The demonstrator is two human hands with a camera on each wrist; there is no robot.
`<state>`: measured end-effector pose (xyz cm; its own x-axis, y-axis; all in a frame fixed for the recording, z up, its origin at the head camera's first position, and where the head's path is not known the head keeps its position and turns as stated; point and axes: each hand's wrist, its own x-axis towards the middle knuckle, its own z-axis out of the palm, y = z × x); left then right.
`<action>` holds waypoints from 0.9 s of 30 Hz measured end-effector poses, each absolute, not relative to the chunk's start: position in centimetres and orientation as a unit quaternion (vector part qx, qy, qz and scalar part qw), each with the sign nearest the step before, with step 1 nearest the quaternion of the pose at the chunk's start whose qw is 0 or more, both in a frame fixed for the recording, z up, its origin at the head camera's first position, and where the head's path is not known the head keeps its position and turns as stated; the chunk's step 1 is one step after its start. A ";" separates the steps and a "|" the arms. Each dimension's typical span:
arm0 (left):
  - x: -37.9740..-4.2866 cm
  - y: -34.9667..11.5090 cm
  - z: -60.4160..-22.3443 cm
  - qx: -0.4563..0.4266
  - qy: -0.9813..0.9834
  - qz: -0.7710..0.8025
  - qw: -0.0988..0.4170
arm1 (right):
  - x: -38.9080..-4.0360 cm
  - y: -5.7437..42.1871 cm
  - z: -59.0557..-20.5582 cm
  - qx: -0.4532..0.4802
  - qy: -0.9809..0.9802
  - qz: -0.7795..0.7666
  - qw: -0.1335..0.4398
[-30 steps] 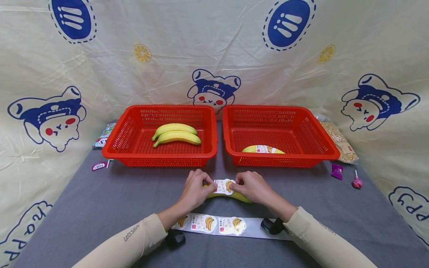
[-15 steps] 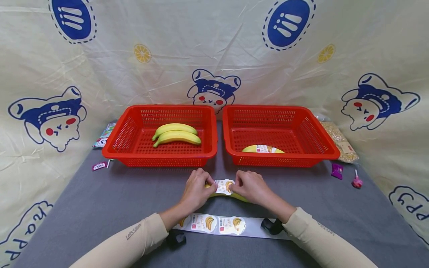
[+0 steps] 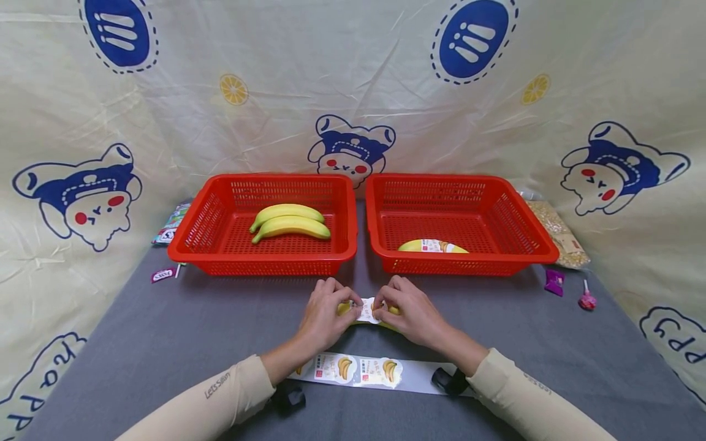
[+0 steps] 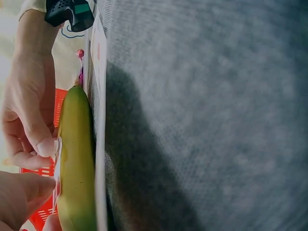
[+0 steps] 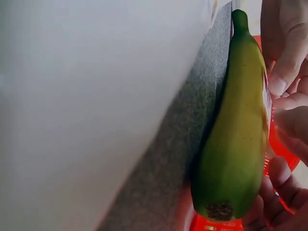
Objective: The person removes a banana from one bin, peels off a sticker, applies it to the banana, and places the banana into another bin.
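Note:
A banana (image 3: 389, 327) lies crosswise on the grey cloth in front of the baskets, and a white sticker printed with bananas (image 3: 366, 311) sits over its middle. My left hand (image 3: 326, 311) pinches the sticker's left part between thumb and forefinger. From the other side, my right hand (image 3: 410, 311) has thumb and forefinger at the right part, close to the left fingertips. In the left wrist view the sticker (image 4: 57, 175) runs along the side of the banana (image 4: 78, 154). The right wrist view shows the greenish blossom end of the banana (image 5: 231, 144); fingers cover much of the sticker.
A strip of banana stickers (image 3: 419, 376) lies nearer, under the wrists. The left red basket (image 3: 259, 264) holds two bananas (image 3: 292, 226); the right red basket (image 3: 458, 264) holds a labelled banana (image 3: 409, 246). Sweets (image 3: 554, 282), a lollipop (image 3: 588, 300) and a grain bag (image 3: 558, 236) lie at right.
The right hand has shifted left, and its fingertips now cover more of the sticker. Both hands' fingertips are closer together; less of the sticker shows. The baskets have stayed put.

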<state>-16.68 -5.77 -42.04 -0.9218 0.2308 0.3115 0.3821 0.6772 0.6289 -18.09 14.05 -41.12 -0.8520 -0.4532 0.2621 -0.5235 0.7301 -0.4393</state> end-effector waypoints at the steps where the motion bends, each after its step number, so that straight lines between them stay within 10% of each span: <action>1: -16.6 -5.8 -42.1 -0.170 -0.910 -0.363 0.106 | -18.1 14.0 -41.2 0.266 -0.927 0.254 0.071; 27: -16.6 -6.0 -42.2 -0.182 -0.929 -0.309 0.086 | -18.1 14.4 -41.3 0.288 -0.932 0.209 0.068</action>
<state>-16.58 -6.01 -42.22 -0.9190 0.2846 0.2728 0.3913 0.7424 0.5439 -18.12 14.45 -41.32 -0.8254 -0.5081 0.2459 -0.5645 0.7476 -0.3500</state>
